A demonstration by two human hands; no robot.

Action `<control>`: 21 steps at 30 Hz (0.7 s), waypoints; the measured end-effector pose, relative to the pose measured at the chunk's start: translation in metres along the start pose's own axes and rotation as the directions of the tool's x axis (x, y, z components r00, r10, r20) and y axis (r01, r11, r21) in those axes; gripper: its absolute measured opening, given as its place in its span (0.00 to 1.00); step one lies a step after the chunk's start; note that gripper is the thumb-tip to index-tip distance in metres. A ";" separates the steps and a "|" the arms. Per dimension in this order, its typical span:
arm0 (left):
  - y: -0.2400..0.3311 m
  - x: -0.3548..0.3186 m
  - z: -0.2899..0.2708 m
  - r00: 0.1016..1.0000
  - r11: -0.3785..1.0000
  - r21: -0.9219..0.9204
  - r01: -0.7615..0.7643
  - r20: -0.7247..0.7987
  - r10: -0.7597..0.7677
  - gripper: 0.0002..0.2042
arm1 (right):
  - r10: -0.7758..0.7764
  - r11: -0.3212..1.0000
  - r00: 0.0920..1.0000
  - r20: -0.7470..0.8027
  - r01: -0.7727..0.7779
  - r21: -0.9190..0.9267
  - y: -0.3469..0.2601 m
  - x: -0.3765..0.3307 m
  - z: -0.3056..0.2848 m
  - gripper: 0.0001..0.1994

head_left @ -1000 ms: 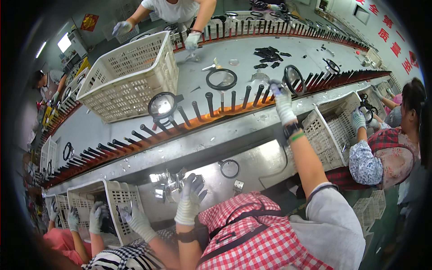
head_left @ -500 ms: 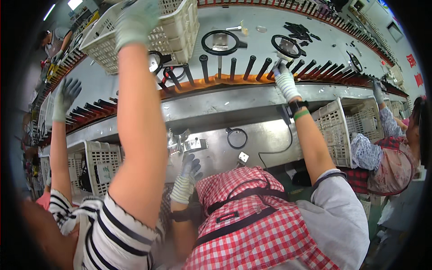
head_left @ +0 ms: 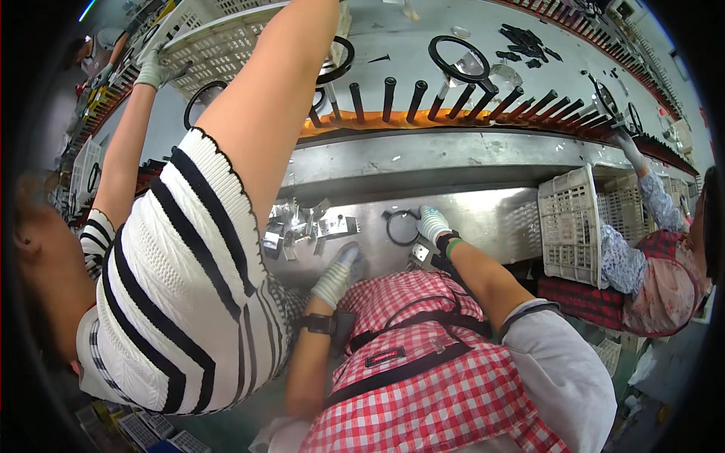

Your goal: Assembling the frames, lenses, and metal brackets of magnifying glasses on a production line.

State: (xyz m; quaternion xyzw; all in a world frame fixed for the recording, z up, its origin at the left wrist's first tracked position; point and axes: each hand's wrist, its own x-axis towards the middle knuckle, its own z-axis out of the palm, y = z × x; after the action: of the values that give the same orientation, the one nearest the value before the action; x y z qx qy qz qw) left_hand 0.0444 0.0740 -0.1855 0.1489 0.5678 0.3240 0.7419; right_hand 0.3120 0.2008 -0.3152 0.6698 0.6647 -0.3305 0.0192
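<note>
My right hand (head_left: 436, 226), in a white striped glove, reaches down to the metal worktop. Its fingers close at the right edge of a black ring (head_left: 388, 231), which has a small tab. Just below the ring sits a small metal block with holes (head_left: 418, 253). My left hand (head_left: 337, 277), gloved as well, hovers at the worktop's near edge with its fingers stretched out and slightly blurred, holding nothing I can see. Beyond its fingertips lie several bent shiny metal brackets (head_left: 294, 224), one of them flat with holes (head_left: 339, 226).
A co-worker in a striped top (head_left: 189, 279) leans close at my left, an arm crossing the view to a white crate (head_left: 219, 57). Black-handled rods (head_left: 389, 98) line the raised shelf. Black rings with plates (head_left: 459, 59) and black parts (head_left: 525, 41) lie beyond. Another crate (head_left: 566, 226) stands at right, beside another worker.
My right hand has come down from the rack to the black ring on the worktop. My left hand has shifted slightly. The co-worker at left has leaned further across, blocking more of the view.
</note>
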 end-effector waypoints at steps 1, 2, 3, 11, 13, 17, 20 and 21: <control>-0.001 0.003 0.000 1.000 1.000 0.002 0.001 -0.003 -0.001 0.35 | -0.001 1.000 1.000 0.002 0.001 0.003 -0.008 0.000 -0.001 0.14; -0.004 0.005 0.001 1.000 1.000 -0.013 -0.002 -0.008 0.002 0.36 | -0.017 0.994 0.999 0.050 0.012 0.106 -0.018 -0.004 -0.007 0.14; -0.006 0.007 0.001 1.000 1.000 -0.028 -0.006 -0.013 0.006 0.37 | -0.038 0.978 0.995 0.095 0.018 0.208 -0.026 -0.009 -0.013 0.14; 0.000 0.010 0.031 0.980 0.970 -0.173 -0.174 0.069 0.188 0.37 | -0.241 0.811 0.892 0.382 -0.031 0.584 -0.073 -0.057 -0.061 0.18; -0.018 0.031 0.012 0.972 0.910 -0.410 -0.056 0.185 0.143 0.20 | -0.394 0.749 0.830 0.395 0.041 0.662 -0.083 -0.076 -0.053 0.18; 0.014 -0.012 0.022 0.906 0.908 -0.419 0.007 0.387 0.171 0.21 | -0.358 0.762 0.795 0.489 -0.053 0.645 -0.082 -0.092 -0.074 0.21; 0.012 -0.042 0.014 0.930 0.971 -0.235 -0.053 0.342 0.133 0.28 | -0.258 0.934 0.857 0.446 0.104 0.341 -0.065 -0.084 -0.070 0.24; 0.011 -0.056 0.024 0.964 0.988 -0.128 -0.082 0.243 0.112 0.31 | -0.236 0.970 0.899 0.369 0.243 0.027 -0.053 -0.081 -0.066 0.27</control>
State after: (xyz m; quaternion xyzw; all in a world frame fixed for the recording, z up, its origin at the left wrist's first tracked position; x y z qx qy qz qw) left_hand 0.0554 0.0493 -0.1296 0.1726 0.4422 0.3712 0.7980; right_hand 0.2998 0.1670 -0.2035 0.5085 0.7295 -0.4441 0.1098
